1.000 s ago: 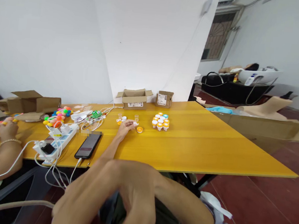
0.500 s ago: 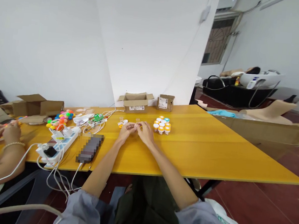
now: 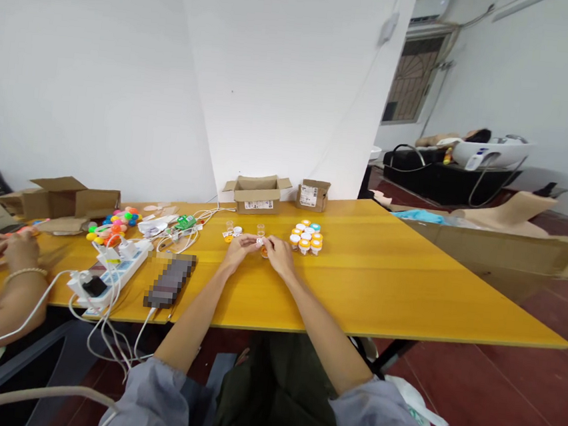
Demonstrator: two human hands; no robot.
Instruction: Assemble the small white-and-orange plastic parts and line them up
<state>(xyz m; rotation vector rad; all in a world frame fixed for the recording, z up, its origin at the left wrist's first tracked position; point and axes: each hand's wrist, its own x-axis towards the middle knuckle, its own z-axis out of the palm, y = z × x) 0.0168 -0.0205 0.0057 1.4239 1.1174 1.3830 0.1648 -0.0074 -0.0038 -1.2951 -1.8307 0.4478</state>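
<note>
Both my hands rest on the yellow table (image 3: 408, 278), fingertips meeting around a tiny white piece (image 3: 260, 241). My left hand (image 3: 238, 248) is pinched on it, and my right hand (image 3: 276, 253) is curled against it from the other side. An orange lid (image 3: 263, 252) lies half hidden under my right fingers. Just right of my hands stands a cluster of several small jars with orange, white and blue lids (image 3: 306, 236). Two small clear cups (image 3: 229, 225) and loose lids lie just beyond my left hand.
A phone (image 3: 169, 282) and a white power strip with cables (image 3: 107, 271) lie to the left. Coloured balls (image 3: 115, 221) and open cardboard boxes (image 3: 257, 193) sit further back. Another person's hands (image 3: 2, 249) work at the far left end.
My right hand came up from near the camera to the table and joined my left hand. In the last half second both hands barely moved.
</note>
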